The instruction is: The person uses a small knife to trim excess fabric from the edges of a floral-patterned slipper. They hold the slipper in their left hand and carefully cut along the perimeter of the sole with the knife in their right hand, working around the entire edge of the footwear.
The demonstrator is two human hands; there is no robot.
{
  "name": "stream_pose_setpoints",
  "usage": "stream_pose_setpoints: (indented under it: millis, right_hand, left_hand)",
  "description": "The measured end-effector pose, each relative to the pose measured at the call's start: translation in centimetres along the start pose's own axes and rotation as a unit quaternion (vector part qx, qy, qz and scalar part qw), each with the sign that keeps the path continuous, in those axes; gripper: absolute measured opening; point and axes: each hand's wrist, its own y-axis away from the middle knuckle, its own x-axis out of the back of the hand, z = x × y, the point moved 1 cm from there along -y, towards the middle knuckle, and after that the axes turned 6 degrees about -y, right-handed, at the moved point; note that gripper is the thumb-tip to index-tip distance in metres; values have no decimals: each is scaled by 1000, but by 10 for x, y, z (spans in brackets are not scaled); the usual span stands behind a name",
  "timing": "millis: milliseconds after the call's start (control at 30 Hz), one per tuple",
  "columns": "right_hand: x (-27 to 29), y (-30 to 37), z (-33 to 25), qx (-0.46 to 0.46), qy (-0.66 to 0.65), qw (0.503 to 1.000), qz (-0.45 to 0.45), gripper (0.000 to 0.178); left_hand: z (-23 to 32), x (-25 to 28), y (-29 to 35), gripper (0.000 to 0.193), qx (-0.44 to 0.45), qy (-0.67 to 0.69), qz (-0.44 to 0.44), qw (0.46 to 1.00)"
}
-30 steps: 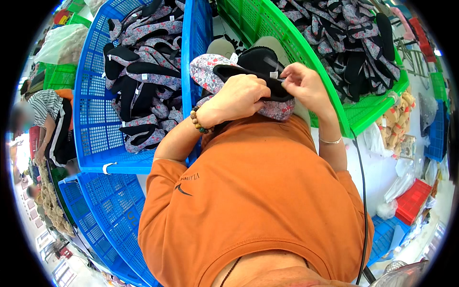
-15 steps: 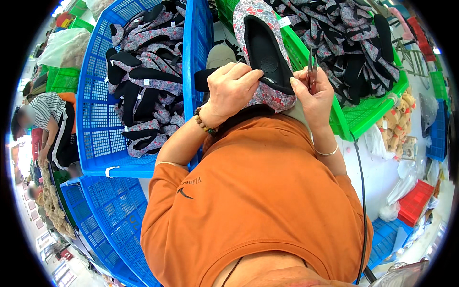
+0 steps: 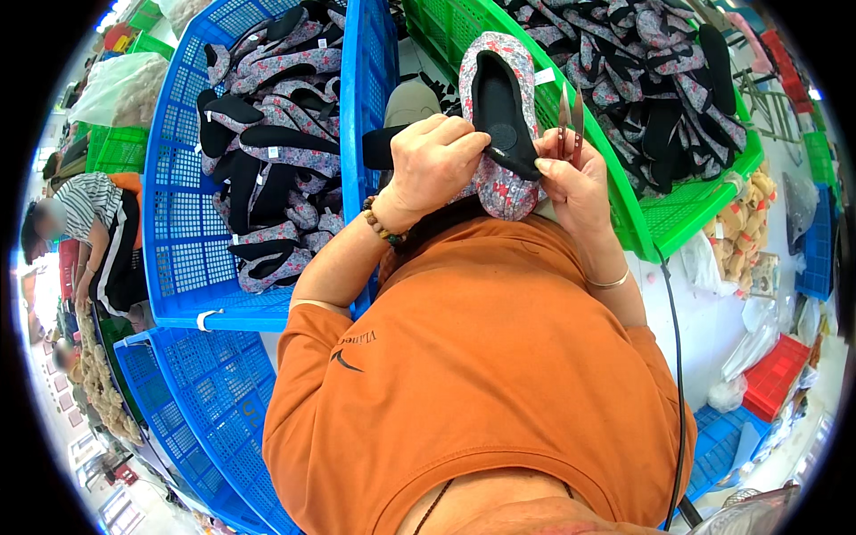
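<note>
1. While many flowery slippers (image 3: 290, 143) lie heaped in the blue basket (image 3: 368, 89), nothing shows if they are done or waiting.
2. The left hand (image 3: 437, 165) pinches the back edge of one slipper (image 3: 497, 98), which is over the lap, toe pointing away. It seems not finished, since both hands are at its heel.
3. The right hand (image 3: 575, 178) has its thumb and fingertips close together by that heel, and holds small snips (image 3: 578, 116) with the blade tips up and apart. A white tag (image 3: 544, 78) sticks out at the slipper's side.
4. More slippers (image 3: 615, 71) fill the green basket (image 3: 633, 218); nobody can tell which heap is finished.
5. Hard to see, leftmost: a flat black thing (image 3: 383, 147) is partly hidden behind the left hand.
6. Next, a flowery bit (image 3: 508, 196) under the heel may be this slipper or another.
7. Any thread by the right fingertips is too small to see.
</note>
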Motion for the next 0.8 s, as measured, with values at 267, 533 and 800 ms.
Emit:
stream_pose_setpoints:
  millis: [267, 533, 800]
  right_hand:
    - [-6, 3, 14, 14, 87, 996, -28, 10]
    - [-7, 4, 25, 12, 182, 983, -23, 8]
    - [-3, 0, 22, 33, 182, 983, 2, 7]
  left_hand:
    - [-7, 8, -8, 12, 222, 370, -212, 877]
    - [-5, 12, -9, 12, 168, 279, -308, 894]
    - [-9, 7, -4, 7, 202, 371, -251, 871]
